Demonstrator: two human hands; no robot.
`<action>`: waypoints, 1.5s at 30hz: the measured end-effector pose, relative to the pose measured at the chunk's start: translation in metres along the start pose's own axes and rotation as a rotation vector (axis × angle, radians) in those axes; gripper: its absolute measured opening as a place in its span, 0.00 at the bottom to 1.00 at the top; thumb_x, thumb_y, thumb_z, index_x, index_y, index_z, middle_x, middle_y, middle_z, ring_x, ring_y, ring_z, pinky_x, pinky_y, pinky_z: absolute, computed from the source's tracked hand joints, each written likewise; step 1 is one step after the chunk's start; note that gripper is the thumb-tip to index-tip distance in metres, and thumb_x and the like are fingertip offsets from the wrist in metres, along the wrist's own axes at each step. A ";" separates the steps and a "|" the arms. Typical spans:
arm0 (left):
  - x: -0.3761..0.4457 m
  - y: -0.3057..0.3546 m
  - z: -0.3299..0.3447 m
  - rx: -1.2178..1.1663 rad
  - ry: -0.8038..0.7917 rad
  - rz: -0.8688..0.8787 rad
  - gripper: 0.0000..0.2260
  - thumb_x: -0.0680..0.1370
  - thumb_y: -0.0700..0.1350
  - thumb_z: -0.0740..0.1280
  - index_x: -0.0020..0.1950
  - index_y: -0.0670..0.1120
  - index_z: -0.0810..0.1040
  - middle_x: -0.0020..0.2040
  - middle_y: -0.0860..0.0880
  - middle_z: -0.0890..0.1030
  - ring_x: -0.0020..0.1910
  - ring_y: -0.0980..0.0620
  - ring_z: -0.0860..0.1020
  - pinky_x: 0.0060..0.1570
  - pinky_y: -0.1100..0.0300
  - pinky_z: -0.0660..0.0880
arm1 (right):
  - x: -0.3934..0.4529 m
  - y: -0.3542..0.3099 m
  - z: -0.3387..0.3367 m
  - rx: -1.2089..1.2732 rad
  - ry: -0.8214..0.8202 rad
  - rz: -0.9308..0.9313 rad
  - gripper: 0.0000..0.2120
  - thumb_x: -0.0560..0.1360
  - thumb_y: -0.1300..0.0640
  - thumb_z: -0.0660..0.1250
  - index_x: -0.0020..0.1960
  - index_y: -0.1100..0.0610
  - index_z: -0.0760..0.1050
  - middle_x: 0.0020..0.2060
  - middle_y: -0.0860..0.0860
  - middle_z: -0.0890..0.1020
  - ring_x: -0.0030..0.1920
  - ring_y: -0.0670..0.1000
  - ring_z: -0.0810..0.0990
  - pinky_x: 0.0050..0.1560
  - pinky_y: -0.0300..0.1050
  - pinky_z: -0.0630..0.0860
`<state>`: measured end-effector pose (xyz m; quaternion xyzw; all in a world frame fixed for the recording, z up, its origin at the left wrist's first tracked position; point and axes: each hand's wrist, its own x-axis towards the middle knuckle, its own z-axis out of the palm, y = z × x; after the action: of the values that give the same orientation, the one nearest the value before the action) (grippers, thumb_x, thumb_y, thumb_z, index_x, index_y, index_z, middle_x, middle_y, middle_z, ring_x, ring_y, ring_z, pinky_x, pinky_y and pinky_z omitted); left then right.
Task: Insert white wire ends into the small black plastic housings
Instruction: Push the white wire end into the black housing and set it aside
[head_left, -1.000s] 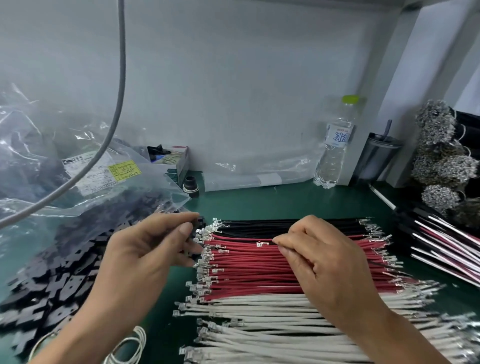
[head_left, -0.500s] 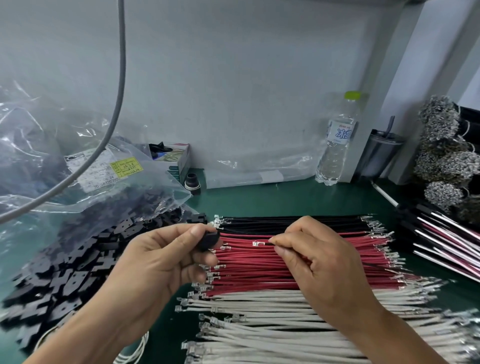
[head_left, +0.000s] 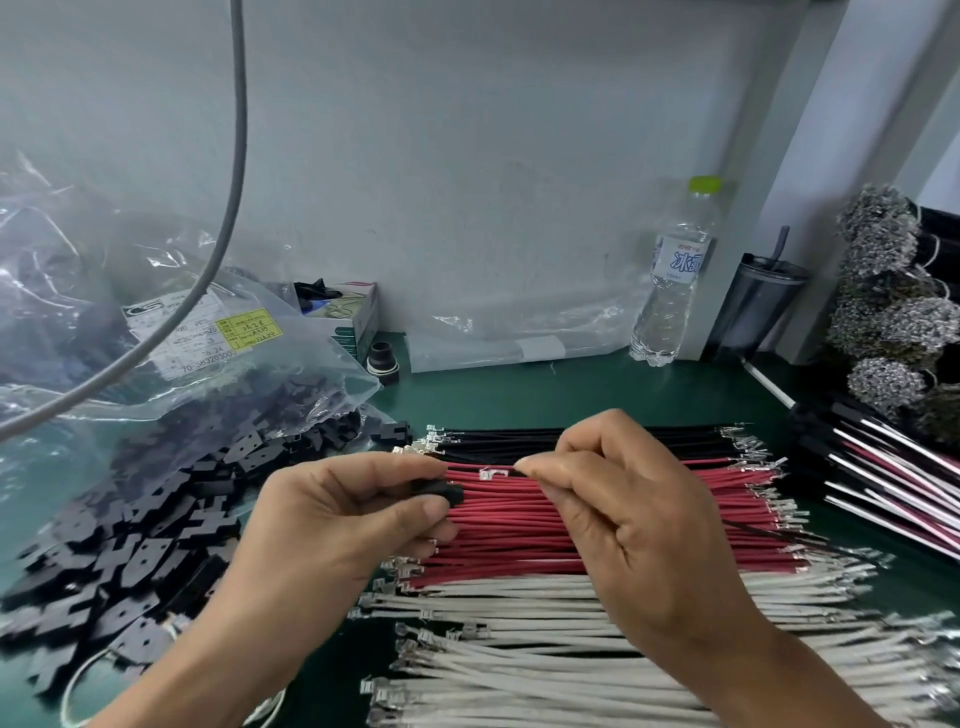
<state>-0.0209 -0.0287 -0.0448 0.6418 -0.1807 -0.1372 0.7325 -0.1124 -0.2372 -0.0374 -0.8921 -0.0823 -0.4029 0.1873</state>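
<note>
Above the white wires (head_left: 519, 670), your left hand (head_left: 332, 525) pinches a black housing (head_left: 439, 491) between thumb and fingers; your right hand (head_left: 623, 514) pinches a wire's metal terminal (head_left: 493, 473) just beside it, over the red wires (head_left: 519, 525).

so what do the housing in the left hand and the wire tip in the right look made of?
Housing: matte black, looks like moulded plastic, no glints. Wire tip: small folded bright piece with a silvery shine, likely crimped sheet metal; too small to be sure.
</note>
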 end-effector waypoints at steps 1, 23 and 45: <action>-0.002 0.001 0.003 0.005 -0.002 0.023 0.14 0.63 0.39 0.78 0.48 0.46 0.89 0.42 0.38 0.87 0.39 0.41 0.87 0.37 0.61 0.83 | -0.001 -0.002 0.001 0.001 -0.009 -0.017 0.09 0.81 0.56 0.66 0.55 0.54 0.85 0.44 0.46 0.77 0.40 0.45 0.75 0.37 0.37 0.72; -0.012 0.009 0.010 0.321 -0.031 0.193 0.10 0.62 0.46 0.79 0.43 0.55 0.89 0.39 0.50 0.88 0.38 0.51 0.87 0.41 0.63 0.83 | -0.003 -0.013 0.009 0.121 -0.152 -0.002 0.07 0.79 0.57 0.69 0.54 0.53 0.85 0.44 0.44 0.78 0.42 0.42 0.76 0.40 0.37 0.75; -0.001 -0.001 0.003 0.095 0.145 0.128 0.09 0.68 0.44 0.79 0.47 0.51 0.89 0.40 0.45 0.88 0.38 0.47 0.87 0.34 0.65 0.80 | 0.005 0.001 0.007 -0.301 0.092 -0.168 0.02 0.76 0.62 0.73 0.48 0.58 0.84 0.42 0.50 0.80 0.42 0.52 0.75 0.37 0.49 0.74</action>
<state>-0.0227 -0.0311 -0.0456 0.6712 -0.1741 -0.0347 0.7197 -0.1042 -0.2351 -0.0379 -0.8806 -0.0867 -0.4655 0.0207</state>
